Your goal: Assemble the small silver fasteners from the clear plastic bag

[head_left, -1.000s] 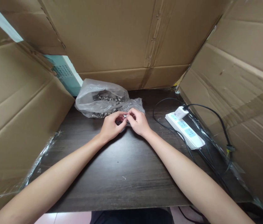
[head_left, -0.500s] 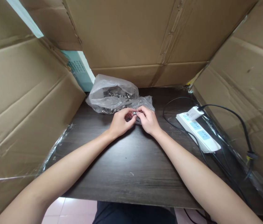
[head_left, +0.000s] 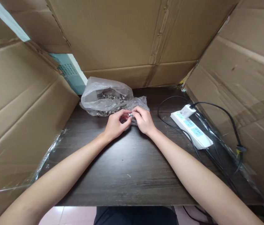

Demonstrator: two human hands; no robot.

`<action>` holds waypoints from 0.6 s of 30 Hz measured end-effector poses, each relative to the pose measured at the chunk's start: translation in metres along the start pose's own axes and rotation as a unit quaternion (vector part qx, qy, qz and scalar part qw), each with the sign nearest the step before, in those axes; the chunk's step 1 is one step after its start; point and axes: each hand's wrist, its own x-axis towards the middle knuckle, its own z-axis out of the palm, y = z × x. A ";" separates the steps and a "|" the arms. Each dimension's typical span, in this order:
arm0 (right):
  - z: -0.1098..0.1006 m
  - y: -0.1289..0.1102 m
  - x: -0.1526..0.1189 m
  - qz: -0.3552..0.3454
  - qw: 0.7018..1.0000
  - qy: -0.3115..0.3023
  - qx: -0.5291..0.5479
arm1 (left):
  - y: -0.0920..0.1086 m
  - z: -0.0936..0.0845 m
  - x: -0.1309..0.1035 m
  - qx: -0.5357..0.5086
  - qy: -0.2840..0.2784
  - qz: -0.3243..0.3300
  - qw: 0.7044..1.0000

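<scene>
Left hand (head_left: 116, 125): thumb and fingers curved inward, tips pinching a small metal part (head_left: 130, 114).
Right hand (head_left: 144, 121): knuckles up, fingertips gripping the same part.
Arms (head_left: 75, 162): 2, extended forward, converging.
Part location: between the 2 hands, above the desk (head_left: 122, 184), at the near side of a plastic bag (head_left: 108, 83) containing metal pieces (head_left: 113, 97).

One left hand (head_left: 115, 125), one right hand (head_left: 144, 121), one bench (head_left: 113, 181)
One power strip (head_left: 194, 128), one white plug (head_left: 186, 111); metal pieces (head_left: 116, 97) too many to count.
</scene>
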 end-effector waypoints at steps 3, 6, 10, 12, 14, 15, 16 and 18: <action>0.000 0.001 0.001 0.007 1.000 -0.007 0.010 | -0.001 0.000 0.000 -0.005 -0.003 -0.005 1.000; 0.002 0.002 0.001 0.009 1.000 -0.009 -0.016 | -0.002 0.000 0.000 -0.005 -0.010 -0.002 1.000; 0.002 0.001 0.000 0.019 0.998 -0.012 -0.053 | -0.002 0.000 -0.001 0.003 -0.011 0.003 1.000; 0.002 0.000 0.000 0.016 0.998 -0.016 -0.052 | -0.002 0.000 0.000 0.005 -0.010 0.005 1.000; 0.001 -0.002 0.000 0.007 0.999 -0.015 -0.044 | -0.002 0.000 0.000 0.005 -0.011 0.006 1.000; 0.000 -0.002 0.000 0.003 0.999 -0.013 -0.037 | -0.001 0.000 0.000 0.006 -0.012 0.006 1.000; 0.000 -0.002 0.000 0.000 1.000 -0.012 -0.029 | -0.001 0.000 0.000 0.005 -0.014 0.006 1.000; -0.001 -0.002 0.000 0.000 1.000 -0.015 -0.016 | -0.001 0.000 0.000 0.003 -0.014 0.007 1.000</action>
